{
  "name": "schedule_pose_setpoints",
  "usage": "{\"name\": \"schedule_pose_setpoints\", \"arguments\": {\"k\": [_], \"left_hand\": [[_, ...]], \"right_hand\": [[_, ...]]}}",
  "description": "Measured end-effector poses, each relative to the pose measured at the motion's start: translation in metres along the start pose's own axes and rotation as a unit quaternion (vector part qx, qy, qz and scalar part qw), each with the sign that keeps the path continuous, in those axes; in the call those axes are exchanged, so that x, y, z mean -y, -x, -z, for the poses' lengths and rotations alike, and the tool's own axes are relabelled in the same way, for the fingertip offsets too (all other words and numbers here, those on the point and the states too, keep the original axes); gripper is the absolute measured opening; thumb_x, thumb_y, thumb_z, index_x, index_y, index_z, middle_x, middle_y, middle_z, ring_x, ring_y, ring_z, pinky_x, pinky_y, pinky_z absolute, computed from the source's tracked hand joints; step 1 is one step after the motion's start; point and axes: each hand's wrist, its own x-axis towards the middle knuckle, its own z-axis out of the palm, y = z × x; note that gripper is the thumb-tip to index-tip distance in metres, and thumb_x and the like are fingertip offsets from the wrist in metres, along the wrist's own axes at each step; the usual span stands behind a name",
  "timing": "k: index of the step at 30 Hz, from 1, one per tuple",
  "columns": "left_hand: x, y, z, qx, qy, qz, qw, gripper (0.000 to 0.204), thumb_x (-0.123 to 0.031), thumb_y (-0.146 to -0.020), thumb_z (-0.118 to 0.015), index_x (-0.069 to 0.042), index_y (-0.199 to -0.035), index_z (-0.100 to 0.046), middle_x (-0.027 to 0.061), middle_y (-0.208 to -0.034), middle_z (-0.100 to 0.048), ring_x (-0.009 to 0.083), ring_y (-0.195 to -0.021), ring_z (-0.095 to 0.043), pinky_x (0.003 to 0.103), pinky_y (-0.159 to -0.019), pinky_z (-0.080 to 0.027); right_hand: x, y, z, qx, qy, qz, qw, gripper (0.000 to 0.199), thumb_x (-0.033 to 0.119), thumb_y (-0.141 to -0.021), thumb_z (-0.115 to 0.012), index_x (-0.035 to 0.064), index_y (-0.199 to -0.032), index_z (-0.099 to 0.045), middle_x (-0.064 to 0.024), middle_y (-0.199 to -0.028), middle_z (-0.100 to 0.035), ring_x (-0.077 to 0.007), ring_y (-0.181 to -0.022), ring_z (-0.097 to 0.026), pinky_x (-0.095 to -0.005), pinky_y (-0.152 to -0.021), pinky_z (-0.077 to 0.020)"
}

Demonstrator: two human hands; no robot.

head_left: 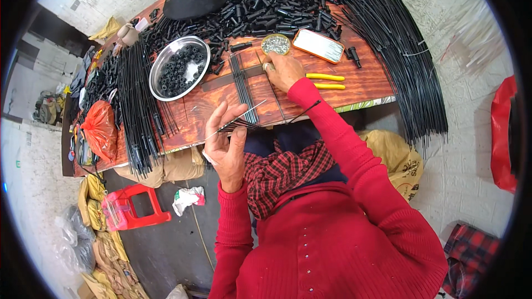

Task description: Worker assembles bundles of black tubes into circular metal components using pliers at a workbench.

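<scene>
My left hand [226, 147] is raised just off the table's near edge. Its thumb and fingers close on several thin black cables [244, 124], with a thin pale wire sticking out beside them. My right hand [284, 71], wearing a ring, reaches over the table to the near rim of a small round dish [276, 44] of tiny silvery metal pieces. The fingers of that hand are bent together and their tips are partly hidden. Below the dish, a row of thin black cables [239, 80] lies across a flat dark strip [217, 83].
Yellow-handled pliers [327, 81] lie right of my right hand, below an orange-rimmed white tray [318, 45]. A steel bowl [153, 75] holds small black rings. Black plastic parts [277, 5] pile up behind. Cable bundles [407, 55] hang over the edge. A red stool [141, 206] stands left.
</scene>
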Motion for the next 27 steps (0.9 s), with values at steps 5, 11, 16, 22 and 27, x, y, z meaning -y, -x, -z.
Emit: {"name": "schedule_pose_setpoints", "arguments": {"k": [5,11,16,22,27], "left_hand": [[0.003,0.000,-0.004,0.002,0.019,0.003,1.000,0.055,-0.009,-0.093,-0.069,0.001,-0.141,-0.044,0.0158,-0.122,-0.066,0.0143,-0.106,-0.061,0.027,-0.089,-0.048],[-0.004,-0.001,-0.002,-0.004,-0.005,-0.014,1.000,0.056,-0.009,-0.092,-0.069,0.001,-0.141,-0.044,0.0167,-0.123,-0.066,0.0167,-0.111,-0.061,0.028,-0.094,-0.047],[-0.004,-0.001,-0.002,0.000,-0.013,-0.014,1.000,0.055,-0.011,-0.093,-0.069,0.002,-0.141,-0.045,0.0173,-0.122,-0.066,0.0198,-0.115,-0.061,0.031,-0.099,-0.045],[-0.009,-0.004,-0.007,0.004,-0.016,-0.037,0.999,0.053,-0.017,-0.095,-0.067,0.003,-0.140,-0.046,0.0183,-0.121,-0.067,0.0219,-0.114,-0.062,0.034,-0.101,-0.044],[-0.011,-0.007,-0.013,0.000,0.005,-0.058,0.998,0.046,-0.018,-0.097,-0.065,0.003,-0.136,-0.050,0.0183,-0.118,-0.068,0.0221,-0.111,-0.063,0.034,-0.100,-0.045]], "right_hand": [[-0.012,0.006,0.016,-0.052,-0.038,0.029,0.998,0.014,0.018,-0.089,-0.059,0.0103,-0.098,-0.067,-0.0156,-0.089,-0.069,-0.0373,-0.088,-0.066,-0.0487,-0.076,-0.0507],[-0.024,0.082,0.123,0.026,-0.071,0.069,0.995,0.034,0.000,-0.087,-0.057,0.0027,-0.121,-0.060,-0.0144,-0.115,-0.065,-0.0287,-0.098,-0.067,-0.0357,-0.081,-0.0535],[0.022,0.122,0.151,0.214,-0.306,-0.010,0.928,0.059,0.006,-0.076,-0.073,0.0057,-0.133,-0.056,-0.0059,-0.135,-0.054,-0.0150,-0.089,-0.063,-0.0274,-0.073,-0.0533],[0.053,0.110,0.132,0.138,-0.292,0.074,0.944,0.035,0.004,-0.083,-0.068,0.0039,-0.119,-0.067,-0.0083,-0.117,-0.065,-0.0143,-0.091,-0.065,-0.0256,-0.075,-0.0523],[0.056,0.100,0.108,0.085,-0.297,0.103,0.945,0.019,0.004,-0.090,-0.065,0.0012,-0.108,-0.071,-0.0085,-0.098,-0.071,-0.0168,-0.090,-0.068,-0.0296,-0.078,-0.0533]]}}
